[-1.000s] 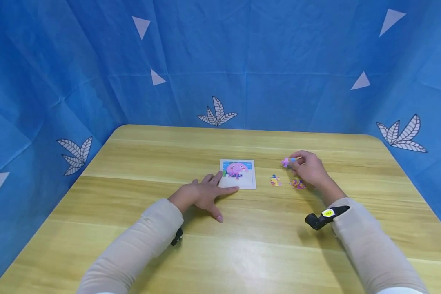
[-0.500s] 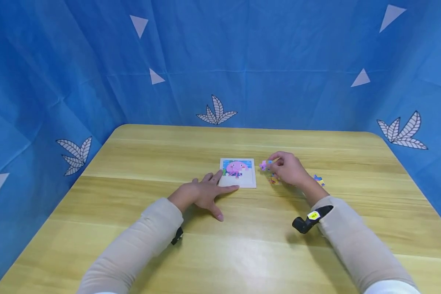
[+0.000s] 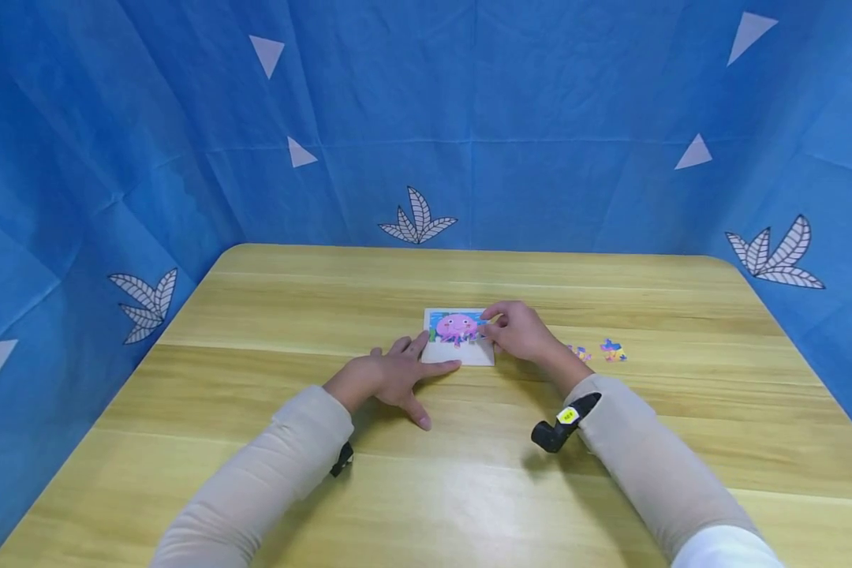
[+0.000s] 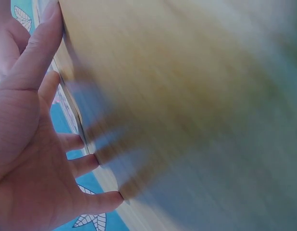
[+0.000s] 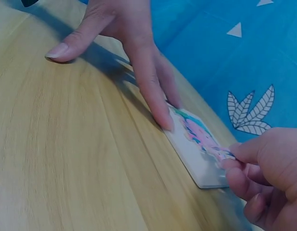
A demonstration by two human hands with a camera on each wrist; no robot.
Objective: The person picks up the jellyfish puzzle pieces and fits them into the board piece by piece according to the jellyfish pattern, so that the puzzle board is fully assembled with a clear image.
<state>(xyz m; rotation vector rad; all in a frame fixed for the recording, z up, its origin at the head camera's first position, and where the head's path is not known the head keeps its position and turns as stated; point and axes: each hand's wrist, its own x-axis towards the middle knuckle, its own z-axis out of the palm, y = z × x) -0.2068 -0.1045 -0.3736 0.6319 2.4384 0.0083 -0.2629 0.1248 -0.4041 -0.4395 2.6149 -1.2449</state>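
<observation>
A white square puzzle board (image 3: 468, 356) bears a partly filled picture of a pink octopus (image 3: 457, 325); its lower part is bare white. My left hand (image 3: 397, 375), fingers spread, rests on the table with fingertips at the board's left and near edges; the left wrist view shows its palm (image 4: 33, 159). At the board's right side my right hand (image 3: 521, 331) pinches a puzzle piece (image 5: 224, 154) between thumb and forefinger, over the picture's right edge. In the right wrist view that hand (image 5: 273, 173) partly hides the board's corner (image 5: 201, 183).
Loose puzzle pieces lie right of the board: one colourful piece (image 3: 614, 350) and, partly behind the right forearm, another piece (image 3: 581, 353). The wooden table (image 3: 440, 489) meets a blue patterned cloth (image 3: 539, 189) at its back and sides.
My right hand has moved left with the pinched piece, from beside the loose pieces to the board's right side. Loose pieces lie farther right than before. My left hand has stayed in place.
</observation>
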